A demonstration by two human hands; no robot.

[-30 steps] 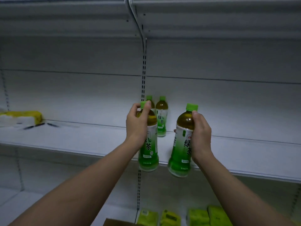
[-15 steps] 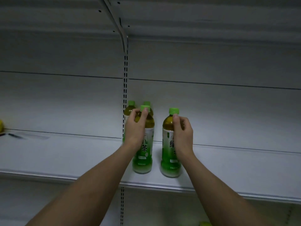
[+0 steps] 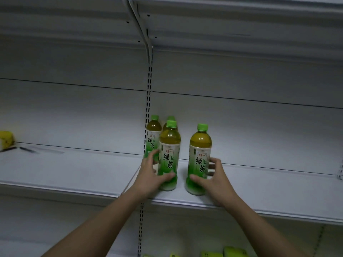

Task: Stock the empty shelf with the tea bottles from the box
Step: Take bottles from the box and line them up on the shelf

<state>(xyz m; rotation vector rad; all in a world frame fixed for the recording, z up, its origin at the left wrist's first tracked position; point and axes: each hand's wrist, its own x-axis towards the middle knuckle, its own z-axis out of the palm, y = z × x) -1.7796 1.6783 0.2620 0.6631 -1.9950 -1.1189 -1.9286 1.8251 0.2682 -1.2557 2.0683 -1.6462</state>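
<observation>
The left hand (image 3: 151,175) grips the left front bottle (image 3: 169,156) low; the right hand (image 3: 213,179) grips the right one (image 3: 199,158). Both stand on the shelf (image 3: 74,169). Behind them stand two more bottles (image 3: 152,135).

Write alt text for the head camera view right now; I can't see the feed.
Two hands steady two upright green tea bottles near the front of a white shelf: the left hand curls round the left front bottle, the right hand round the right front bottle. Two more bottles stand behind.
</observation>
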